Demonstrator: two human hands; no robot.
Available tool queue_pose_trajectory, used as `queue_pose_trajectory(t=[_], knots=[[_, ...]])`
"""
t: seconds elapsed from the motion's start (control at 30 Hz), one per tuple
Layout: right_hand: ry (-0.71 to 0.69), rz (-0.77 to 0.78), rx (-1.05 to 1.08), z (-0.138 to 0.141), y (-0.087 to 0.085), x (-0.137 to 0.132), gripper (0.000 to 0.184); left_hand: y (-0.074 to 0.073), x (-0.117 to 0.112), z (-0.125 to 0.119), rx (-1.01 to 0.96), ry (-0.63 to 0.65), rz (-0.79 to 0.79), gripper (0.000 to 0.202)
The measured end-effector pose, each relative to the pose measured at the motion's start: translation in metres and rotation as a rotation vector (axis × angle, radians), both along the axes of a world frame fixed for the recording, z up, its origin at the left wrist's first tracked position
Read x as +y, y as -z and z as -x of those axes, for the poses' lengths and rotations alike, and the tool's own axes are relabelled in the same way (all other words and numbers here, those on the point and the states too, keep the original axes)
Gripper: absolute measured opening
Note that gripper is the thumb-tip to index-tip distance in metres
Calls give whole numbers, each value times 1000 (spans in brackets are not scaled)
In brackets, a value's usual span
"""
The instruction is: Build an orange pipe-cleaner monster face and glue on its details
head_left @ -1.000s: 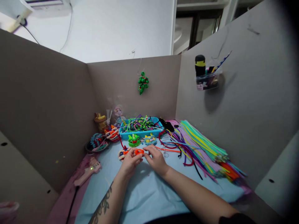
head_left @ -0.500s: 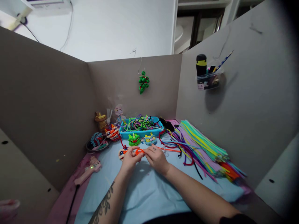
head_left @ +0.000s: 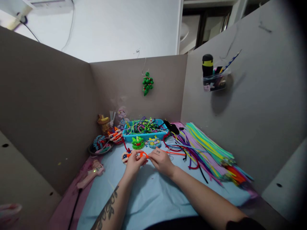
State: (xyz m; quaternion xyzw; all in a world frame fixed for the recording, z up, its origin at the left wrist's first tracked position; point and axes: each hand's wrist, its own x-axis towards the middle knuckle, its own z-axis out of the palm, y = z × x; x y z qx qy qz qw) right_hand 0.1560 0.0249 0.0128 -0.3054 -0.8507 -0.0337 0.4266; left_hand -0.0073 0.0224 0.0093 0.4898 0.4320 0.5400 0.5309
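An orange pipe cleaner (head_left: 142,154) is pinched by the left hand (head_left: 133,162) and the right hand (head_left: 161,162); its loop is best steadied while gentle, even tension is applied.

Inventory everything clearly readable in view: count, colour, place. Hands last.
Held loop: 1, orange, centre
Loose stems: many, mixed, right
Tray: 1, blue, back, holding strands
Small faces: 2, green and blue-yellow, before tray
Figures: 2, orange-cream, left of centre
Bowl: 1, dark, left
Corded tool: 1, pink, left
Cup: 1, brown-yellow, back left
Panels: 3 large, grey, around
Ornament: 1, green, hung at back
Box: 1, clear, right panel
Cloth: 1, light blue, centre
Wall: 1, white, beyond
Left hand: 1, tattooed forearm, holding loop
Right hand: 1, black sleeve, holding loop
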Motion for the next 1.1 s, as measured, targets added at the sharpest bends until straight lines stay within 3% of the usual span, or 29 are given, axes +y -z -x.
queue_pose_trajectory(t=[0.2,0.47,0.73,1.1], knots=[[3,-14,-13,-2,1,0,20,-2,-1,-1,-20,32,17,45],[122,-52,-45,10,3,-6,24,3,-3,-7,28,-77,-64,42],[53,-15,143,6,5,1,17,-3,-4,-5,41,-10,-82,38],[1,-24,133,6,4,0,13,3,-1,-3,18,-3,-71,43]])
